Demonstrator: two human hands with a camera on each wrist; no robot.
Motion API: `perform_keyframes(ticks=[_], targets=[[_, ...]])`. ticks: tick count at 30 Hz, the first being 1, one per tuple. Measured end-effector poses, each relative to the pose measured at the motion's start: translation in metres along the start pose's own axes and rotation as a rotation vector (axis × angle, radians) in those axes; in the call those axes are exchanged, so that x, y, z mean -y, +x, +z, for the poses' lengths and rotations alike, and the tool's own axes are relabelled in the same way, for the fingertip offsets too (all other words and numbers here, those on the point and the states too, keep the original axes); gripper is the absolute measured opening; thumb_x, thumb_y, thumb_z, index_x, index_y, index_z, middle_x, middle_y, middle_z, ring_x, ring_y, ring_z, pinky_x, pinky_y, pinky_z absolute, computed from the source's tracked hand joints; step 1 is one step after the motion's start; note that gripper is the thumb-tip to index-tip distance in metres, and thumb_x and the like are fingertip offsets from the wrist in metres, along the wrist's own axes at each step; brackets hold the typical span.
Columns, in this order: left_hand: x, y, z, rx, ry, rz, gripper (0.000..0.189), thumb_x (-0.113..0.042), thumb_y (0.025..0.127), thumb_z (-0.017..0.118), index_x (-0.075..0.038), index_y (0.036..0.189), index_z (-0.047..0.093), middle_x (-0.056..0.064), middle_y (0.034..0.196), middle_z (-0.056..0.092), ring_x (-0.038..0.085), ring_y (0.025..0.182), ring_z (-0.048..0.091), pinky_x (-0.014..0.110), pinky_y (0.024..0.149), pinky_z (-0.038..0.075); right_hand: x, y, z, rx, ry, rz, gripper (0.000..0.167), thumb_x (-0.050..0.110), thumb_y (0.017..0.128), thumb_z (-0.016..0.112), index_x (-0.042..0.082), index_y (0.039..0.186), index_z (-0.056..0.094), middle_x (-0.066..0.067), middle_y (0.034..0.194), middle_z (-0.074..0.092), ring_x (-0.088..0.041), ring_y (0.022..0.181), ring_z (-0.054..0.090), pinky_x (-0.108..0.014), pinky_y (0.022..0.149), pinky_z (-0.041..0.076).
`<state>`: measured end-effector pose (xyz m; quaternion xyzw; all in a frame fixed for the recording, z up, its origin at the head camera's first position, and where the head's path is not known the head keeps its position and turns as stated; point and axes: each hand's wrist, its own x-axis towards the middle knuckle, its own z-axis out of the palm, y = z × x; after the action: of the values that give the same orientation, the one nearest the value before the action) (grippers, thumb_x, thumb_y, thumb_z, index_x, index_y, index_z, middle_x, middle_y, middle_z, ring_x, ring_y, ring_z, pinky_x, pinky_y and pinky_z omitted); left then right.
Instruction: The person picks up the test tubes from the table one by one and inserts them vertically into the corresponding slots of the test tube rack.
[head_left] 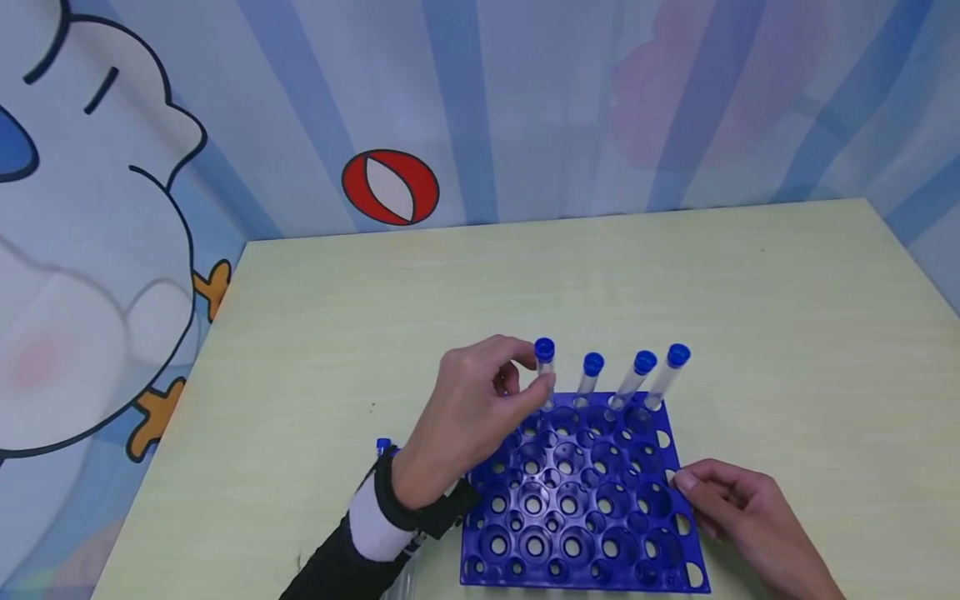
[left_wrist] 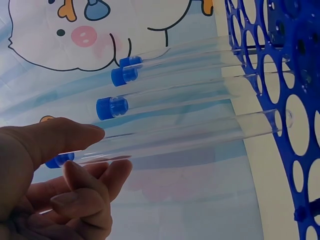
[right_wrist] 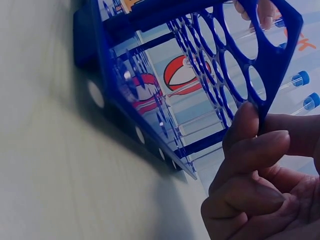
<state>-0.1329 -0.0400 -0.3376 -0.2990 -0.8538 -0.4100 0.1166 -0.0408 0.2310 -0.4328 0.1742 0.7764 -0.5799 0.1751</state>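
Note:
A blue test tube rack (head_left: 551,500) with rows of round holes stands on the table. My left hand (head_left: 476,400) is at its far edge, with thumb and index finger around a clear, blue-capped test tube (left_wrist: 165,142) just below the cap. The lower end of that tube is in a rack hole. Three more capped test tubes (head_left: 591,375) lean in the back row to the right; the left wrist view shows their blue caps (left_wrist: 112,107) beyond the hand. My right hand (head_left: 750,517) pinches the rack's right edge, thumb on top, as the right wrist view shows fingers at the rim.
Left of the rack, partly behind the left forearm, another blue cap (head_left: 383,444) shows with clear tubes beneath the sleeve. The pale table (head_left: 337,333) meets a cartoon-printed wall (head_left: 540,100) at its back edge.

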Motion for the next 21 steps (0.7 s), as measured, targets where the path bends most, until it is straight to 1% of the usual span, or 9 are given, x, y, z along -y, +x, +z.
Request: perform_keyframes(ticks=[3,12,21], targets=[[0.001,-0.001,0.002,0.01,0.007,-0.009,0.013,-0.015,0.081,0.067,-0.005,0.09,0.066,-0.002,0.074,0.058,0.005,0.056,0.043,0.016,0.049,0.038,0.0,0.0,0.0,-0.001,-0.011,0.001,0.048,0.044,0.089,0.054,0.0,0.108,0.058,-0.004,0.074,0.056,-0.018,0.067,0.052,-0.028,0.058,0.043],[0.005,-0.004,0.009,0.036,0.009,-0.026,0.011,-0.014,0.082,0.066,-0.005,0.089,0.067,0.0,0.073,0.06,0.005,0.055,0.044,0.016,0.049,0.038,-0.003,0.0,0.0,-0.005,-0.013,-0.056,0.044,0.041,0.09,0.054,0.0,0.104,0.06,-0.005,0.073,0.055,-0.019,0.065,0.052,-0.028,0.057,0.043],[0.01,-0.007,0.015,0.057,0.01,-0.049,0.011,-0.014,0.082,0.067,-0.006,0.089,0.067,-0.002,0.071,0.058,0.004,0.054,0.043,0.017,0.047,0.038,-0.004,0.001,0.0,-0.009,-0.02,-0.04,0.045,0.042,0.089,0.054,0.001,0.106,0.06,-0.004,0.072,0.054,-0.019,0.065,0.052,-0.028,0.057,0.042]])
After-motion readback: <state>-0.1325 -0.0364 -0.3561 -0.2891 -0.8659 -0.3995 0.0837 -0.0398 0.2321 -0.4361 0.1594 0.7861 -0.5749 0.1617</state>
